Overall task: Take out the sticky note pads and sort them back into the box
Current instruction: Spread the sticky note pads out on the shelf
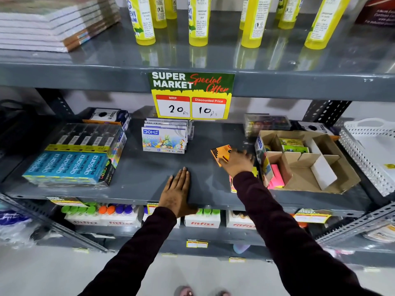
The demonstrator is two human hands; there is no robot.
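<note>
On the middle gray shelf (136, 178), a brown cardboard box (342, 180) with little walls inside sits at the right side. The right hand (237, 162) holds an orange sticky note pad (221, 153) just left of the box, with the fingers curled around it. The left hand (176, 190) lies flat and spread on the shelf near its front edge — it holds nothing.

Most spaces in the box look bare. Green pads (294, 145) sit in a back space, and pink pads (276, 176) stand at the front left corner of the box. A bit of pink and yellow peeks out under the right arm, next to the box, but the arm hides most of it, so I cannot tell what it is. My guess is that the job is somewhere in the middle — some pads are out, a few are in, and much sorting is left.

There is a wide open patch of shelf between the crayon packs (163, 139) and the box, so there is good room to set pads down. The price sign (191, 95) hangs low from the shelf above, so a lifted hand could bump it. A white basket (363, 154) sits close on the right of the box, and the box front is near the shelf edge.
</note>
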